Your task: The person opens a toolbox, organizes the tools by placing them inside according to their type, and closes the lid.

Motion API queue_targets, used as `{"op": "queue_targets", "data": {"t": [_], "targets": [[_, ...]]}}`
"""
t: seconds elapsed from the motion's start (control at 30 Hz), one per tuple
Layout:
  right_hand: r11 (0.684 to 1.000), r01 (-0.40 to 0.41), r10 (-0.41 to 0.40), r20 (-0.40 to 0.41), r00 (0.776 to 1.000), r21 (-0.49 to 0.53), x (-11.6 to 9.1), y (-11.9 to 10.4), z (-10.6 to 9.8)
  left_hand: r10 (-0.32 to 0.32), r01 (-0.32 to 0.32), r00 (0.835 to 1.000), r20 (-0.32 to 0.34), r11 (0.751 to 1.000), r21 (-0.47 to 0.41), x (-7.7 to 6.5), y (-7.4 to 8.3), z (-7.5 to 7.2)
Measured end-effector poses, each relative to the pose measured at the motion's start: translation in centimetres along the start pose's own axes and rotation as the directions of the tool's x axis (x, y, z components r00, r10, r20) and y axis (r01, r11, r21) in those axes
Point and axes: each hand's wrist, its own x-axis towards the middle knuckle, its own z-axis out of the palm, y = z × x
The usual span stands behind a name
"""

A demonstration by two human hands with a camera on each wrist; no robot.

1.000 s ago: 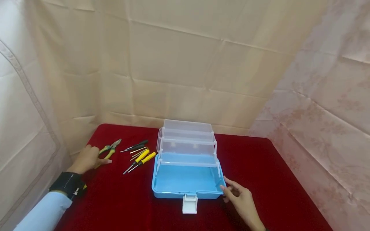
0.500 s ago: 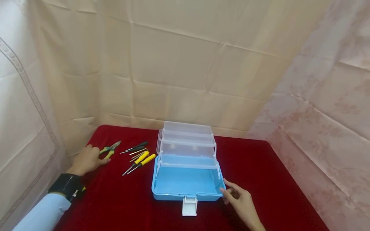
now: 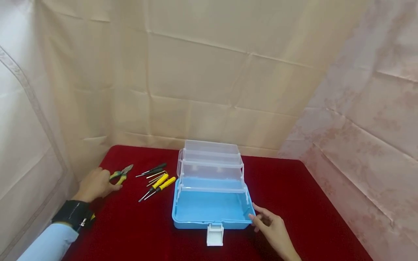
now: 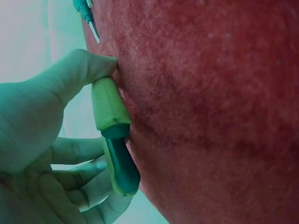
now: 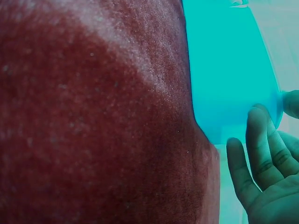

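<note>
At the table's left side my left hand (image 3: pixel 97 184) grips a pair of pliers (image 3: pixel 122 174) with yellow and green handles. The thumb lies on one side of the handles and the fingers curl on the other; the metal jaws point away to the right. In the left wrist view the pliers' handles (image 4: pixel 112 107) sit between thumb and fingers, close over the red cloth. My right hand (image 3: pixel 272 228) pinches the front right corner of a blue toolbox (image 3: pixel 209 206), thumb at the rim and fingers along the outer wall (image 5: pixel 229 70). Inside, the toolbox holds nothing visible.
Clear trays (image 3: pixel 212 166) stand raised at the toolbox's back, and a white latch (image 3: pixel 214 237) hangs in front. Left of it lie two yellow screwdrivers (image 3: pixel 166 183), several hex keys (image 3: pixel 156 177) and dark-handled screwdrivers (image 3: pixel 156 169). Fabric walls (image 3: pixel 196 119) border the red table (image 3: pixel 140 232).
My left hand has drawn the pliers slightly left and nearer. The right hand keeps its hold on the toolbox corner. The whole view has shifted a little downward.
</note>
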Motion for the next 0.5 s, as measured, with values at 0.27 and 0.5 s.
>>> {"op": "queue_targets", "data": {"t": [0.27, 0.5], "targets": [[1.0, 0.012, -0.012, 0.012, 1.0, 0.002, 0.1, -0.3, 0.4, -0.084, 0.087, 0.996, 0.026, 0.99, -0.114, -0.2, -0.5, 0.2], [1.0, 0.017, -0.017, 0.013, 1.0, 0.019, 0.3, -0.3, 0.3, -0.134, 0.143, 0.99, 0.053, 0.965, -0.219, -0.3, 0.6, -0.4]]}}
